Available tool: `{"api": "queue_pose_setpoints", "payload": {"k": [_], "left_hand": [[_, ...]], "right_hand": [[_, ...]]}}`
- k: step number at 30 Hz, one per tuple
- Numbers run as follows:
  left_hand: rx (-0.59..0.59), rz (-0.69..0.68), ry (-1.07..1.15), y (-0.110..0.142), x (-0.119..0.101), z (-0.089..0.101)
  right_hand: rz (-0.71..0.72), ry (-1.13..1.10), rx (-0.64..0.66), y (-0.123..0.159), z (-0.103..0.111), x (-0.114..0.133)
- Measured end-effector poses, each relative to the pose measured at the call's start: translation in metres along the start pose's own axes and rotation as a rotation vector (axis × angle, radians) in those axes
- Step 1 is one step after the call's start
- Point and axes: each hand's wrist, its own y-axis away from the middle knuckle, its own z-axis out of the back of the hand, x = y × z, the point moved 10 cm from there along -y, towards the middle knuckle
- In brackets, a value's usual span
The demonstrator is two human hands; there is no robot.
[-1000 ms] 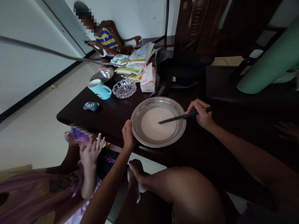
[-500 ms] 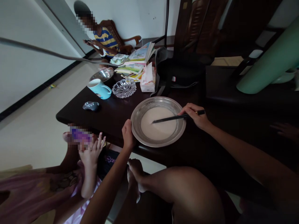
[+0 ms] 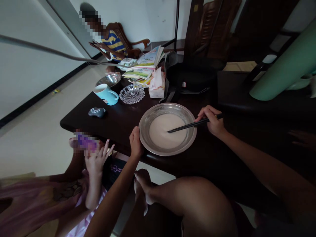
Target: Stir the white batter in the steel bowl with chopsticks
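A wide metal bowl (image 3: 145,138) stands near the front edge of the dark table, with pale, creamy liquid (image 3: 165,128) in it. My left hand (image 3: 136,143) grips the bowl's left rim, thumb on top and the other fingers out of sight below. Dark chopsticks (image 3: 195,124) are held in my right hand (image 3: 212,121), beyond the bowl's right rim. Their tips dip into the liquid near its middle, and faint swirls show on the surface around them.
Behind the bowl are a glass dish (image 3: 131,94), a blue mug (image 3: 106,94), a second metal bowl (image 3: 110,79), a tissue pack (image 3: 157,87), books (image 3: 145,64) and a black bag (image 3: 192,77). A grey patterned object (image 3: 97,112) lies left. Another person's hand (image 3: 96,161) is at lower left.
My right hand has shifted right, and the chopstick tips have moved right through the liquid. My left hand still holds the bowl's rim.
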Motion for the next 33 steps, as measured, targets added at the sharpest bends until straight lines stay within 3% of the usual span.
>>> {"api": "queue_pose_setpoints", "payload": {"k": [4,6,9,11,14,16,19,21,24,29,33], "left_hand": [[-0.005,0.002,-0.009,0.001,0.0,0.0],[-0.007,0.005,-0.011,0.001,0.0,0.0],[0.001,0.004,-0.013,0.0,0.002,0.001],[0.005,-0.005,-0.014,0.0,0.002,0.001],[0.007,-0.015,-0.027,0.0,-0.001,0.001],[0.006,-0.019,-0.049,0.001,-0.004,0.001],[0.005,-0.022,-0.072,0.003,-0.009,0.0],[0.006,-0.024,-0.071,0.003,-0.01,0.0],[0.004,-0.022,-0.043,0.002,-0.007,0.0],[0.01,-0.003,-0.02,0.001,-0.002,0.0],[0.011,0.021,-0.006,0.001,0.0,0.0]], "right_hand": [[0.02,0.138,0.123,0.001,-0.014,0.004],[0.041,0.161,0.075,0.001,-0.009,0.006],[-0.001,0.017,-0.016,0.001,0.002,0.002],[-0.031,-0.022,0.042,0.001,-0.005,-0.001],[0.002,0.113,0.147,0.002,-0.016,0.004],[0.032,0.158,0.086,0.001,-0.009,0.008],[0.011,0.044,-0.034,0.0,0.005,0.005],[-0.015,0.016,0.019,0.001,0.0,0.002],[0.019,0.145,0.126,0.002,-0.011,0.005],[0.001,0.008,0.005,0.002,0.001,0.004],[0.008,0.134,0.156,0.003,-0.016,0.004]]}}
